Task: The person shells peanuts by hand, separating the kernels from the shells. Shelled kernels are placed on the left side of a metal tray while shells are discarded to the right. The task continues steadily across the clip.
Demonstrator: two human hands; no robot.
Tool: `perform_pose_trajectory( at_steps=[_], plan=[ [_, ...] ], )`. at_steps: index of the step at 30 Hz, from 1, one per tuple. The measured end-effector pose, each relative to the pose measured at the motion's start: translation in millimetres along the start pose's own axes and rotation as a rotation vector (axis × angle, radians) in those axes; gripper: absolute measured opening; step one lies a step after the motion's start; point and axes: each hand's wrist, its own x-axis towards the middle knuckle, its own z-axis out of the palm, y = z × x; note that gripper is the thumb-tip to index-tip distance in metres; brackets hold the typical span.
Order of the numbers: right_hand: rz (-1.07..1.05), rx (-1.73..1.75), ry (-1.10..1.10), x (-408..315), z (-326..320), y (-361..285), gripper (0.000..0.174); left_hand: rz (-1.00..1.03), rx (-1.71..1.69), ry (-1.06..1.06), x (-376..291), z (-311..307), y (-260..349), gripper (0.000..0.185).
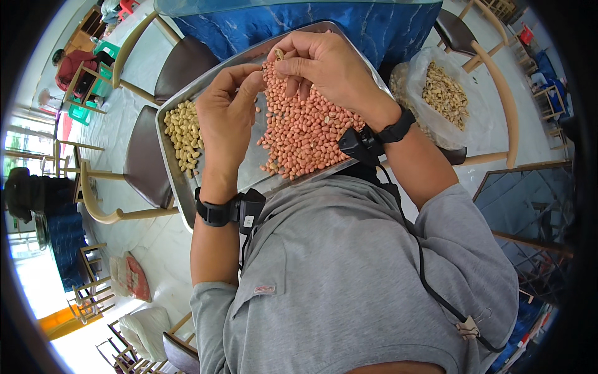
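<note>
A large metal tray (176,183) lies before me. On its left side is a heap of unshelled peanuts (183,135); shelled pink-skinned peanuts (306,135) cover its middle and right. My right hand (327,70) is above the shelled peanuts, a piece of peanut shell (279,54) pinched between thumb and forefinger. Close beside it, my left hand (231,105) has its thumb and forefinger nearly together; whether something small is between them cannot be told. Both wrists wear black straps with small devices.
A plastic bag of empty peanut shells (444,96) rests on a chair to the right. Wooden chairs with dark seats (149,159) stand at the left. A table with a blue cloth (299,16) is ahead. Another person (77,70) sits far off at the upper left.
</note>
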Motion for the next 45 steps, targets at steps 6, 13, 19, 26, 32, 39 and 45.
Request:
perform_pose_trajectory(
  at_steps=[6, 13, 19, 26, 32, 39, 45],
  plan=[
    [-0.013, 0.027, 0.016, -2, 12, 5, 0.013, -0.126, -0.136, -0.035, -5, -8, -4, 0.020],
    [-0.014, -0.010, -0.017, -3, 13, 5, 0.017, -0.132, -0.143, -0.055, -5, 0, -1, 0.020],
    [-0.106, -0.113, -0.063, -6, 13, 2, 0.019, -0.334, -0.401, -0.239, -2, -15, -8, 0.021],
    [-0.140, -0.057, -0.196, -4, 1, 10, 0.014, -0.473, -0.467, -0.350, 0, -17, -3, 0.025],
    [-0.170, 0.079, -0.168, 3, -6, 25, 0.015, -0.423, -0.631, -0.321, 2, -9, -5, 0.018],
    [0.001, 0.323, -0.020, -2, -11, 2, 0.022, -0.293, -0.355, -0.211, 7, -3, 2, 0.011],
    [0.012, -0.215, 0.001, -1, -40, -11, 0.017, -0.077, 0.232, -0.119, 6, 8, -9, 0.013]
  ],
)
